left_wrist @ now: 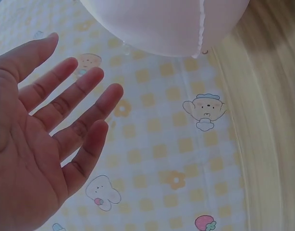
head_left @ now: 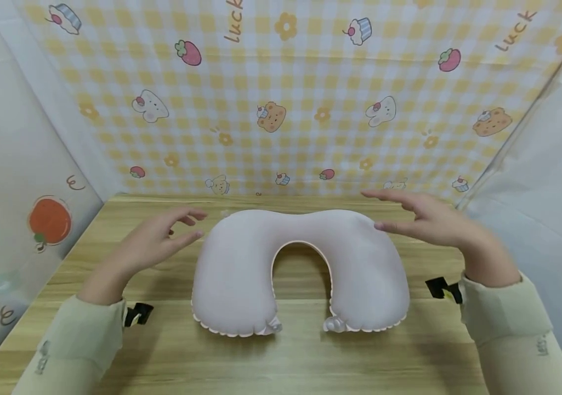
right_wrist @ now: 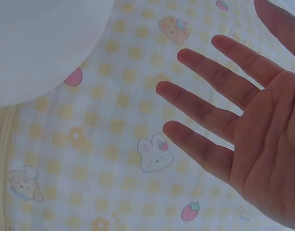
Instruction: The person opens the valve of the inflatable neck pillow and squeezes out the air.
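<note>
Both my hands are released, fingers spread, holding nothing: left hand (head_left: 154, 241) just off the pillow (head_left: 300, 269), right hand (head_left: 433, 222) over its far right shoulder. The pillow lies flat between them on the table (head_left: 281, 356); I'd close in evenly from both sides

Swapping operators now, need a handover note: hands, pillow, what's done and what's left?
Left hand: open, fingers spread, beside the left lobe of the pale pink U-shaped inflatable neck pillow, holding nothing.
Right hand: open, by the pillow's right shoulder; contact cannot be told.
Pillow: inflated, flat on the light wooden table, opening toward the person, checked cartoon backdrop behind.
Done: pillow laid out.
Left: no grip on it yet.
</note>
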`<state>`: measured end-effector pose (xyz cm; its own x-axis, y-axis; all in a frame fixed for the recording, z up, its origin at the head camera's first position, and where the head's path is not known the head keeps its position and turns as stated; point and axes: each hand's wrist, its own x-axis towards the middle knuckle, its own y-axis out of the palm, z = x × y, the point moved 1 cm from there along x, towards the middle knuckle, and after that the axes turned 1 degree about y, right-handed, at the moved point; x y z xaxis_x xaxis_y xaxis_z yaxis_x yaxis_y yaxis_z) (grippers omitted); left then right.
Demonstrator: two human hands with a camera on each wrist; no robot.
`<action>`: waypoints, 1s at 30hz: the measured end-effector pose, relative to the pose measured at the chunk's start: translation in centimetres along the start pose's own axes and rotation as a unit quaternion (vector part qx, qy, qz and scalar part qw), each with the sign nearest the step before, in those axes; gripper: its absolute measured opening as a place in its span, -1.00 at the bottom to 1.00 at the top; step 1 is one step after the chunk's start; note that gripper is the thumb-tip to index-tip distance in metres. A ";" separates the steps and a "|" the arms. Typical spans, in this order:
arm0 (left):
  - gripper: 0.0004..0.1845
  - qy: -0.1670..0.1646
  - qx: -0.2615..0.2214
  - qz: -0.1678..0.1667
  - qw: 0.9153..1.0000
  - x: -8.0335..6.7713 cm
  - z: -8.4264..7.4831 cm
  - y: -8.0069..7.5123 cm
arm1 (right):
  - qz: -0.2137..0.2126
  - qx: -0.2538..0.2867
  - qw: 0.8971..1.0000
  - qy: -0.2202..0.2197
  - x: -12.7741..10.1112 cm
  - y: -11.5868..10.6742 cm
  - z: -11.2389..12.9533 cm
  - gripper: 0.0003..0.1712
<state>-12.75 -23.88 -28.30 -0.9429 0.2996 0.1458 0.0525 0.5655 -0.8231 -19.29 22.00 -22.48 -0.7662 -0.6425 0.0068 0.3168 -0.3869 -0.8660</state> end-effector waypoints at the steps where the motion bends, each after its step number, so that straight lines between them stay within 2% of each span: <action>1: -0.58 0.001 -0.002 0.000 1.000 0.4 0.1 -0.1 | 0.003 0.000 1.000 -0.001 0.5 -0.1 0.2 -0.34; 6: -0.61 0.004 -0.004 -0.003 1.000 2.3 0.7 -0.2 | 0.014 0.013 1.000 0.004 2.8 -0.1 1.1 -0.35; 11: -0.64 0.011 0.002 -0.009 1.000 4.2 1.4 0.5 | 0.023 0.022 0.999 -0.023 5.8 0.3 1.7 -0.36; 16: -0.62 0.012 0.002 -0.002 1.000 5.8 1.3 1.2 | 0.040 0.041 0.998 -0.033 8.7 0.9 2.5 -0.36; 23: -0.66 0.017 -0.024 0.017 0.999 6.6 1.2 1.7 | 0.058 0.059 0.995 -0.053 12.4 1.9 3.7 -0.38; 30: -0.70 0.037 -0.044 0.030 0.998 6.8 1.7 2.6 | 0.097 0.095 0.990 -0.046 15.4 4.8 4.6 -0.39</action>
<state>-19.61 -21.73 -30.37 -0.9104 0.3895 0.1396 0.1410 0.6092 -0.7804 -27.08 7.22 -24.22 -0.6283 -0.7718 -0.0975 0.5599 -0.3617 -0.7454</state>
